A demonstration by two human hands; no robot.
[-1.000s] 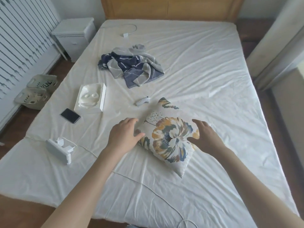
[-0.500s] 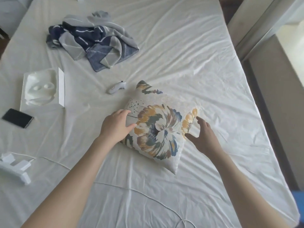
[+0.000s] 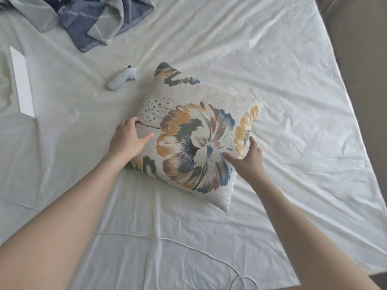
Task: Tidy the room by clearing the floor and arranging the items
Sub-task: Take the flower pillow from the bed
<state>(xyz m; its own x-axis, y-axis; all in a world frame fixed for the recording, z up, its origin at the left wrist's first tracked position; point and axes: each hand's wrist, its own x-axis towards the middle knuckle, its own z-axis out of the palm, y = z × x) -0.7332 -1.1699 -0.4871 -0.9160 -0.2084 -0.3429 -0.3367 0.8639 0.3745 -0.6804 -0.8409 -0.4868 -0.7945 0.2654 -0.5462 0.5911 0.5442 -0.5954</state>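
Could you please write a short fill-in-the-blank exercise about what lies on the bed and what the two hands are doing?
1. Both hands rest on the sides of the ____, which bears a large flower print.
2. The small white controller lies on the sheet, to the ____ of the cushion's far corner in the view.
3. The blue and grey cloth lies crumpled at the ____ left of the view.
4. A thin white ____ runs across the sheet between the two forearms.

Missing words: cushion; left; top; cable

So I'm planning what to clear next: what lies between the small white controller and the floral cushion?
Only bare sheet separates controller and cushion, per the head view.
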